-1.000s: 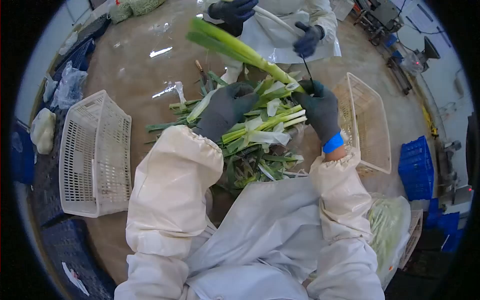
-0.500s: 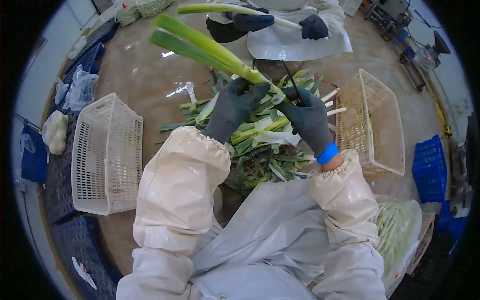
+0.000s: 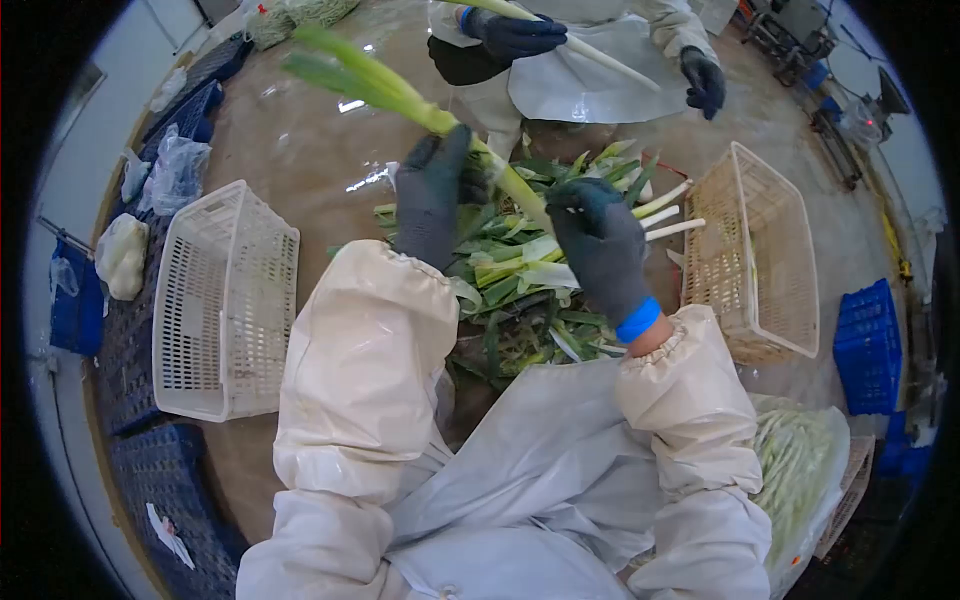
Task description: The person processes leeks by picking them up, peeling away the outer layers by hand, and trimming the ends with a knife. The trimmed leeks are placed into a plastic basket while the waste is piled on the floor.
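Observation:
A long green-topped leek (image 3: 430, 118) slants across the middle, its leaves at the upper left and its pale stalk at the lower right. My left hand (image 3: 436, 190), in a dark glove, is wrapped round the stalk below the leaves. At the stalk's lower end is my right hand (image 3: 598, 230), gloved, with a blue band at the wrist; its fingers are closed, and what they grip is hard to make out. Beneath both hands lies a heap of leek leaves and trimmings (image 3: 510, 270), with several white stalks (image 3: 675, 230) sticking out at its right.
White crates stand at the left (image 3: 225, 300) and right (image 3: 750, 260) of the heap. Opposite, a co-worker's gloved hand (image 3: 515, 36) holds another leek; their other hand (image 3: 704, 82) hangs apart. A bag of pale stalks (image 3: 800, 480) lies lower right, a blue crate (image 3: 868, 345) beyond.
My left hand has moved up and left along the leek, which has shifted left. My right hand has turned at its lower end. The co-worker's one hand has let go of their leek.

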